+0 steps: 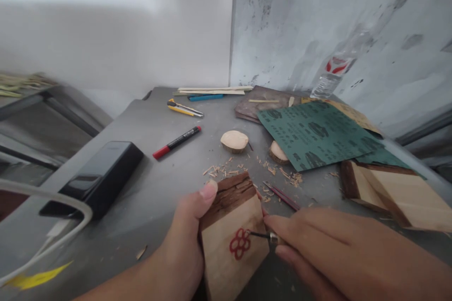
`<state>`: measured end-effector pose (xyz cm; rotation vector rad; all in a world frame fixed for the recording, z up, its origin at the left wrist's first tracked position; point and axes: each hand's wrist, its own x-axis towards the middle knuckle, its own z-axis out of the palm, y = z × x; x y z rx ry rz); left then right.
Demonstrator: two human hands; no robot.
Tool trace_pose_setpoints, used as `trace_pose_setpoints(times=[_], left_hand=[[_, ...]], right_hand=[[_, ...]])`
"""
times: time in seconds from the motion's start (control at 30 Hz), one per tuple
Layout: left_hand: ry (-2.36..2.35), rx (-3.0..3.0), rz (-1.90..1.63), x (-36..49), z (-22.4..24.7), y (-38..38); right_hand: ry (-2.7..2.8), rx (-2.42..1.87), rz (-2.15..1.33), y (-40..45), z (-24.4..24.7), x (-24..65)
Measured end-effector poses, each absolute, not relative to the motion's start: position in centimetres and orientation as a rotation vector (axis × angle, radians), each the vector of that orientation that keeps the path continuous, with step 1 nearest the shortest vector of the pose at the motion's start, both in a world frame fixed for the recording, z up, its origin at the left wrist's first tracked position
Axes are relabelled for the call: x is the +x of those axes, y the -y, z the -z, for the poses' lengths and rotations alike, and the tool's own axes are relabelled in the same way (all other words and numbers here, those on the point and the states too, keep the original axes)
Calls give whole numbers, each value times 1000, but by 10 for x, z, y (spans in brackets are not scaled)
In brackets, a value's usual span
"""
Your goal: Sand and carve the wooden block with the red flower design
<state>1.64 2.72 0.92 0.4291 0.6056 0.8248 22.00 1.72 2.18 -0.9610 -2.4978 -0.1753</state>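
Note:
My left hand (185, 240) grips a wood block (226, 270) from its left side, thumb on the strip of rough bark along its far edge. A red flower outline (240, 243) is drawn on the block's pale face. In my right hand (318, 244) is a carving tool (263, 234) with a thin dark metal shaft, its handle mostly hidden by the fingers. The tool's tip meets the upper right of the flower. Wood shavings (226, 169) lie just beyond the block, and a thin dark red tool (282, 195) rests beside my right hand.
A red marker (177, 142), a yellow utility knife (185, 108) and a black power bank (95, 178) with a white cable lie left. Wood slices (234, 141), green sandpaper (318, 131), more wood blocks (406, 193) and a plastic bottle (332, 73) are beyond and right.

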Motion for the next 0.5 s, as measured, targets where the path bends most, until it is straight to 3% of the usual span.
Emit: trace_pose_setpoints(times=[0.2, 0.5], left_hand=[[-743, 411, -960, 16, -7, -22], [-661, 390, -852, 20, -6, -24]], right_hand=[[2535, -863, 131, -16, -28, 216], [2594, -978, 222, -8, -18, 224]])
